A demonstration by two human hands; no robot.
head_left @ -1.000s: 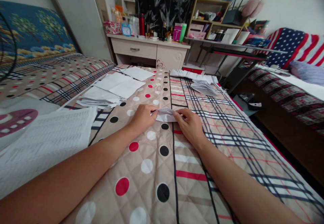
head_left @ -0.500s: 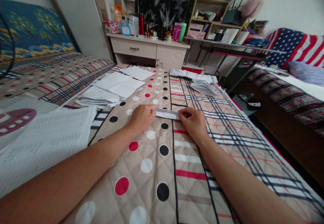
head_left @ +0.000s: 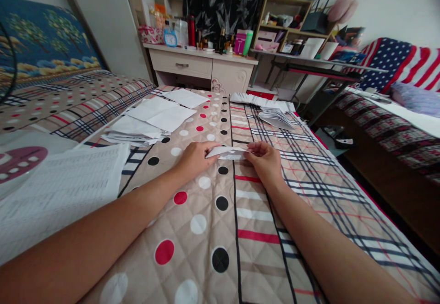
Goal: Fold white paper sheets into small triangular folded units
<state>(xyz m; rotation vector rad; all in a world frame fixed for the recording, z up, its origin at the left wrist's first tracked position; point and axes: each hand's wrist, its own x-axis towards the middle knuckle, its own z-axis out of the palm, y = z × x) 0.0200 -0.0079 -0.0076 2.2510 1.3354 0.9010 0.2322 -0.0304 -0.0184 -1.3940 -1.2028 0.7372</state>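
A narrow folded strip of white paper (head_left: 229,153) spans the gap between my two hands, just above or on the patterned bedspread (head_left: 206,224). My left hand (head_left: 196,156) pinches its left end between thumb and fingers. At the other end, my right hand (head_left: 265,160) grips the paper the same way. To the left lies a stack of white paper sheets (head_left: 161,113). Beyond my right hand rest a fanned bundle of folded paper (head_left: 276,117) and a long pleated paper strip (head_left: 261,100).
Printed sheets (head_left: 74,180) lie by my left forearm, beside a plastic bag with a pink print (head_left: 24,162). A white dresser (head_left: 202,68) with bottles and a clock stands past the bed's far end. A desk with shelves (head_left: 292,31) is at the back right.
The paper strip has tilted, and its folded upper edge now stands up in a low peak. My fingers have shifted their hold at both ends.
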